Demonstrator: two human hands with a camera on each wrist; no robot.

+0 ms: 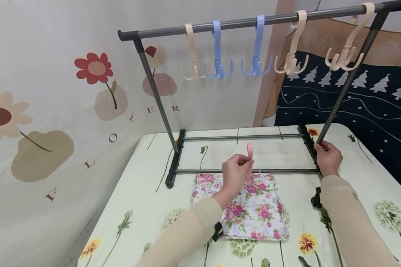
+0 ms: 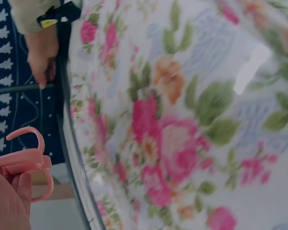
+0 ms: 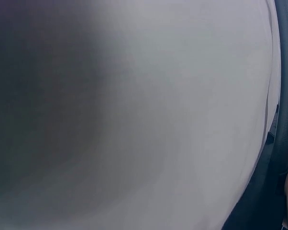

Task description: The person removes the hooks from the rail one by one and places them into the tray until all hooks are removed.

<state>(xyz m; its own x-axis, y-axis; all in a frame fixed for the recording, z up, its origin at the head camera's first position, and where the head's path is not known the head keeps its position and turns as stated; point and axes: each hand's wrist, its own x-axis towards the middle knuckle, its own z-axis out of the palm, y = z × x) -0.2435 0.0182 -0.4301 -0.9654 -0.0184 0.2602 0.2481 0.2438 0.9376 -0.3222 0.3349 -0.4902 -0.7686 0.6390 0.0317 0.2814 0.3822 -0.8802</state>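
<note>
Pink hook, one: (image 1: 250,149) at centre of the head view, in front of the rack's lower rails. Long axis near upright, curved end up, prongs down.

Left grip (image 1: 235,172): a bare hand pinching the pink hook about its middle; the nearer of the two hands to it.

Right grip (image 1: 329,157): a bare hand at right of frame, fingers curled about the foot of the right post (image 1: 345,85).

Relation of note: the top bar (image 1: 234,24) crosses the upper frame, well apart from the pink hook and straight up the picture from its curved end.

Hung on the bar, left to right: beige hook (image 1: 192,48), two blue hooks (image 1: 217,44) (image 1: 258,44), two more beige hooks (image 1: 297,35) (image 1: 344,57).

Floral pad, one: (image 1: 254,211) flat on the table (image 1: 137,200), lower centre, partly covered by the left forearm.

Obscured: the pink hook's middle, behind fingers; the right fingertips on the post's far side. The right wrist view is mostly blurred pale surface, its hand cut off at lower right.
</note>
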